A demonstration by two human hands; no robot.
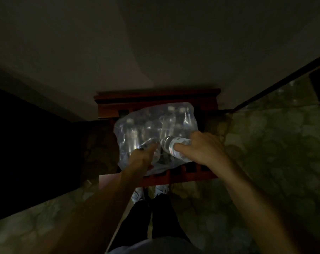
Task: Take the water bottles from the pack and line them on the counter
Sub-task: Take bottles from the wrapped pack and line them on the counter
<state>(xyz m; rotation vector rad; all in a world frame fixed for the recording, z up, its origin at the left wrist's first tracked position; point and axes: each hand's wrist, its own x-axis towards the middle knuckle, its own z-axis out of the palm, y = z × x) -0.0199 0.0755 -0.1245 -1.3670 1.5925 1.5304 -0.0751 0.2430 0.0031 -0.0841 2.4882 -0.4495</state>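
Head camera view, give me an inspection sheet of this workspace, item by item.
Surface: red-brown wooden stand carries the pack; marbled green counter to the right.
Job's things: plastic-wrapped pack of bottles, torn at the near side; one water bottle lying sideways, partly out.
Clutter: nothing seen.
Grippers: right hand closed on the water bottle; left hand at the wrap, grip unclear.
Cables: nothing seen.
Surroundings: very dim; pale wall behind.

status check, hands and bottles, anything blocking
Right hand gripping one water bottle, lying sideways at the pack. Left hand on the plastic wrap, grip unclear. No bottles seen on the counter. Very dim; nothing blocking.
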